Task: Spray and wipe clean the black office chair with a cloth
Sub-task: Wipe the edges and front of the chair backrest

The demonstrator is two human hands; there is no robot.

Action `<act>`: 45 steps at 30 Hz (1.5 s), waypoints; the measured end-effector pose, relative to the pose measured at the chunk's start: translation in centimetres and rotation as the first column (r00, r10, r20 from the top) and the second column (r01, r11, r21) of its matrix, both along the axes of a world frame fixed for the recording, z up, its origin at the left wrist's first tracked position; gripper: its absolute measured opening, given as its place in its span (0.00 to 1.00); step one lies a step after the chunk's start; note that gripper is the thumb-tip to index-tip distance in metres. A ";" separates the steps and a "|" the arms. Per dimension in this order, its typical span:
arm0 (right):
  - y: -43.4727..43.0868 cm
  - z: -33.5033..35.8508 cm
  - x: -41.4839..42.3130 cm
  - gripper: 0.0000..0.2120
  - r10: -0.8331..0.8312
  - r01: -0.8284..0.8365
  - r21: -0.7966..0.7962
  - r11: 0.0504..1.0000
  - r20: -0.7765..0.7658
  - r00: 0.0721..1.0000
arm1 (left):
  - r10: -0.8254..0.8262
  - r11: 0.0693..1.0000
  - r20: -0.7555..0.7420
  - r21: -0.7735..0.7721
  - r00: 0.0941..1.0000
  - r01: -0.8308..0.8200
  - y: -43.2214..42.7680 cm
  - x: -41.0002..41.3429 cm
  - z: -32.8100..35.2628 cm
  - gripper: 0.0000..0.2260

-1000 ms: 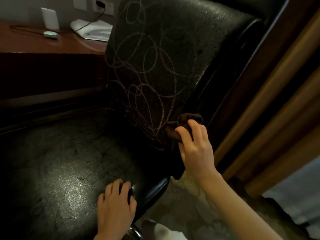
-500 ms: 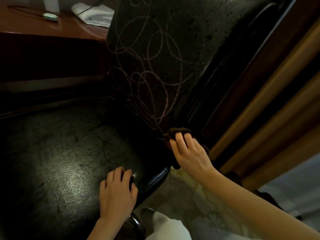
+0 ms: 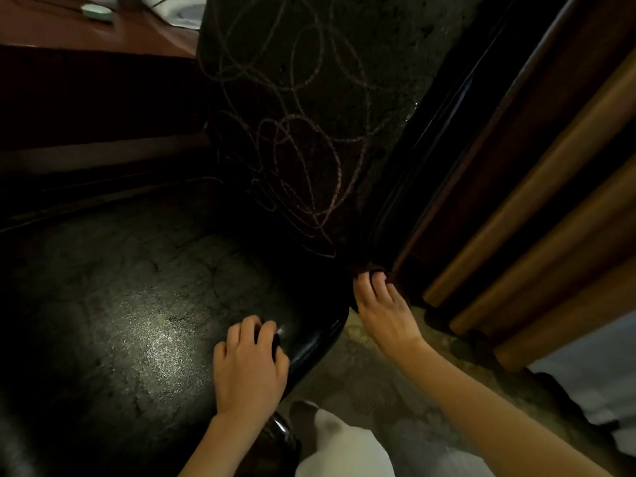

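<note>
Right grip [image 3: 382, 304] dropped to backrest [image 3: 309, 98] base, pinching dark cloth [image 3: 368, 269]; left grip [image 3: 247, 359] rests curled on chair seat [image 3: 137, 304], hold unclear.

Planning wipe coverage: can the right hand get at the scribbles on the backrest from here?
Probably yes. The right hand holds the cloth at the foot of the backrest, just below the scribbles; nothing lies between.
</note>
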State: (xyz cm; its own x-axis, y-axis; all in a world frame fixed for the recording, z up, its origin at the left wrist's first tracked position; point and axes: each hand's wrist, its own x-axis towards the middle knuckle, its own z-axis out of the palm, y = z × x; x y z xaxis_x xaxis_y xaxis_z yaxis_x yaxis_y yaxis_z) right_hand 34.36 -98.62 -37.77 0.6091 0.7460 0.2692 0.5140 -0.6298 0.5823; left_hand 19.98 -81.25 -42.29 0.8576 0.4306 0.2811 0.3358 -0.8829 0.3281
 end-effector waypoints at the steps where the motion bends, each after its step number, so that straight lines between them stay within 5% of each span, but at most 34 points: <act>1: 0.1 -0.2 0.0 0.33 -0.007 0.008 0.021 1.000 -0.042 0.999 | 0.003 1.000 -0.009 -0.002 1.000 -0.003 -0.1 0.1 0.0 0.16; 9: -2.9 3.1 -4.1 0.34 0.015 0.089 0.292 0.952 -0.335 0.942 | 0.005 1.000 -0.027 -0.001 1.000 -0.005 0.0 0.2 -0.1 0.17; 17: -2.2 22.0 -1.7 0.22 0.122 -0.132 0.692 0.709 0.064 0.991 | 0.000 1.000 -0.071 -0.021 0.997 -0.001 0.1 0.0 0.7 0.17; 21: -1.0 30.4 0.0 0.20 0.062 -0.209 0.773 0.599 0.215 0.975 | -0.049 0.999 -0.119 -0.029 0.992 0.046 0.9 0.0 0.1 0.17; 24: 0.0 32.9 1.1 0.19 0.020 -0.178 0.778 0.602 0.208 0.978 | -0.033 0.999 -0.084 0.010 0.996 0.034 1.0 -0.3 0.5 0.17; 29: 1.1 27.1 0.6 0.21 -0.047 -0.119 0.738 0.665 0.199 0.979 | -0.079 0.996 -0.072 0.024 0.994 0.081 1.4 -1.5 0.4 0.17; 36: 0.8 11.1 -2.4 0.23 -0.077 0.090 0.741 0.666 -0.052 0.996 | -0.084 0.995 -0.046 0.056 0.995 0.086 1.1 -1.6 0.3 0.17; 45: 1.7 1.8 -3.9 0.20 0.011 0.206 0.855 0.476 -0.240 0.971 | -0.064 0.994 -0.018 0.082 0.998 0.065 0.9 -1.7 -0.1 0.16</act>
